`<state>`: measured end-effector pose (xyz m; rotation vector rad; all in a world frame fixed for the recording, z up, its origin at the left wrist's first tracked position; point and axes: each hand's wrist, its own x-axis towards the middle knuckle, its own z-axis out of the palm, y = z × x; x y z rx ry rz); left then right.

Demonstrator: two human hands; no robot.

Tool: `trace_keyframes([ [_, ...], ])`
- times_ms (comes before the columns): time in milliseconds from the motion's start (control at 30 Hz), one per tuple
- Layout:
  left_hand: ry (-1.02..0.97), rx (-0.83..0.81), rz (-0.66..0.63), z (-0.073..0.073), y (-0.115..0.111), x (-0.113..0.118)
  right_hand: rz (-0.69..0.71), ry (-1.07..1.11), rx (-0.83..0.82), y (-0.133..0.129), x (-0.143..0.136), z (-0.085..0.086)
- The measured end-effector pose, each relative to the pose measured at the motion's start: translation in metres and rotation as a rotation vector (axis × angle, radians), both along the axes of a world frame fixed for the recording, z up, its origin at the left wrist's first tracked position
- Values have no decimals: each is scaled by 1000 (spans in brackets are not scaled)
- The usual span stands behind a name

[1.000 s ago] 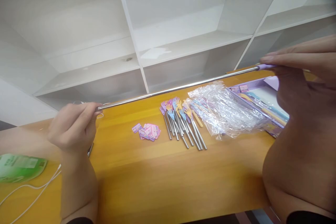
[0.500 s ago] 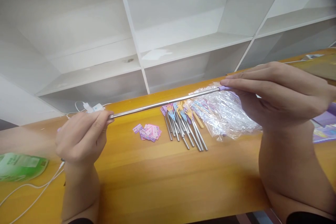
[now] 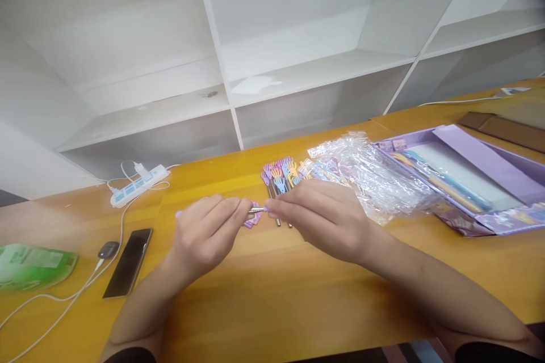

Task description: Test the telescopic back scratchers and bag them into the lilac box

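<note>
Between my hands is a telescopic back scratcher (image 3: 257,210), with only a short length of its metal rod showing. My left hand (image 3: 206,232) is closed around one part of it, and a purple tip pokes out at that hand's far left. My right hand (image 3: 326,218) pinches the purple piece at the other end. Just behind the hands lie several hand-shaped back scratchers (image 3: 279,182) in purple, blue and yellow, partly covered by my right hand. Small pink cards (image 3: 254,219) are mostly hidden behind my fingers.
Clear plastic bags (image 3: 370,176) lie right of centre, beside an open purple box (image 3: 464,173) holding wrapped scratchers. Leftward are a power strip (image 3: 138,186), a phone (image 3: 128,264), a white cable and a green pouch (image 3: 38,266). White shelving (image 3: 298,76) stands behind the wooden table (image 3: 289,300).
My hands have come together from far apart, and the long metal rod has slid in to a short length. The phone, power strip and purple box are now uncovered.
</note>
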<state>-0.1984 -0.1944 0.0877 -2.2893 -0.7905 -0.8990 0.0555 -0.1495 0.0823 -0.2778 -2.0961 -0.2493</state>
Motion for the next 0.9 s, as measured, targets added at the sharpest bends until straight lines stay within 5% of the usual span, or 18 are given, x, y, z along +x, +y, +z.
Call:
trace_keyframes([
  [233,42,0,74,3,-1,-1,-74,-79,-74,5,1,1],
  [900,24,-21,111,-1,10,0,-211,-87,176,23,-3,-7],
])
